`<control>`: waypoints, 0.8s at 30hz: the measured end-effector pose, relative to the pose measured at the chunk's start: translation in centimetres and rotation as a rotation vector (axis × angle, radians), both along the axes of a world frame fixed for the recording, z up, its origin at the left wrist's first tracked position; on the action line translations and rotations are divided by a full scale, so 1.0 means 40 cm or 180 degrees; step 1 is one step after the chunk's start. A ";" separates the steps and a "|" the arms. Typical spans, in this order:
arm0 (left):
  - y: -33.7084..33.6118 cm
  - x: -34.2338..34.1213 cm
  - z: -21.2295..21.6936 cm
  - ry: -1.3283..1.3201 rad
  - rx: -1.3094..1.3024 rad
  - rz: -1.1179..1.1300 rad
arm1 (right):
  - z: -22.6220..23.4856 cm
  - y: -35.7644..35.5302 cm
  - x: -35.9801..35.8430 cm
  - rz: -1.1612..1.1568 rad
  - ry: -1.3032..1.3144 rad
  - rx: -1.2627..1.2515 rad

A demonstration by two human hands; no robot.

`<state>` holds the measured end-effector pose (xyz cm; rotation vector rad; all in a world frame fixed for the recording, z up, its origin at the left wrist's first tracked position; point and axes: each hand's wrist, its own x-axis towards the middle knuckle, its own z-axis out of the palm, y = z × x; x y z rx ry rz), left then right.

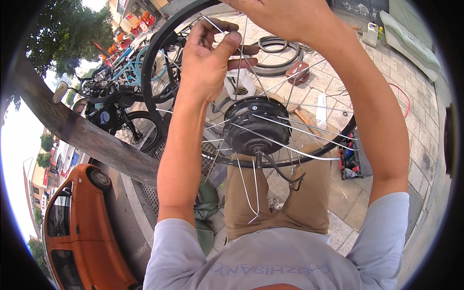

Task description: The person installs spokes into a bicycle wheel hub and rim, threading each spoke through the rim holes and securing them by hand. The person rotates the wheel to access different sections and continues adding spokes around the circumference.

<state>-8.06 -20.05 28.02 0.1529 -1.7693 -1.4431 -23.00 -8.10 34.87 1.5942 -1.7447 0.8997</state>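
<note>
A bicycle wheel stands upright before me, its black rim [157,43] arching from the upper left round to the right. A black hub motor [256,124] sits at its middle above my knees, with thin silver spokes [290,147] fanning out, some hanging loose below. My left hand [210,60] pinches a spoke between thumb and fingers near the top of the wheel. My right hand [285,17] is raised at the top edge, closed around spoke ends close to the rim; its fingertips are cut off by the frame.
Several parked bicycles [116,77] stand at the upper left beside a tree trunk [82,133]. An orange car [79,227] is at the lower left. On the paving lie tyres [278,48], a small toolbox [353,159], a hammer [304,118] and a white canister [371,35].
</note>
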 end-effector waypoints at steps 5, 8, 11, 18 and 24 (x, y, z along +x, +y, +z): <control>-0.011 0.032 -0.041 0.0382 0.0023 0.0323 | 0.005 0.043 0.002 0.0160 -0.0304 0.0067; -0.004 0.033 -0.024 0.0230 -0.0293 0.0498 | 0.007 0.034 0.005 0.0143 -0.0361 0.0141; -0.002 0.040 -0.022 0.0045 -0.0637 0.0542 | 0.013 0.039 0.015 0.0117 -0.0430 0.0252; 0.001 0.035 -0.017 -0.0020 -0.0816 0.0712 | -0.006 0.038 0.012 0.0161 -0.0247 0.0098; 0.016 0.026 -0.005 -0.0034 -0.0927 0.0881 | -0.004 0.021 -0.007 0.0081 -0.0201 0.0187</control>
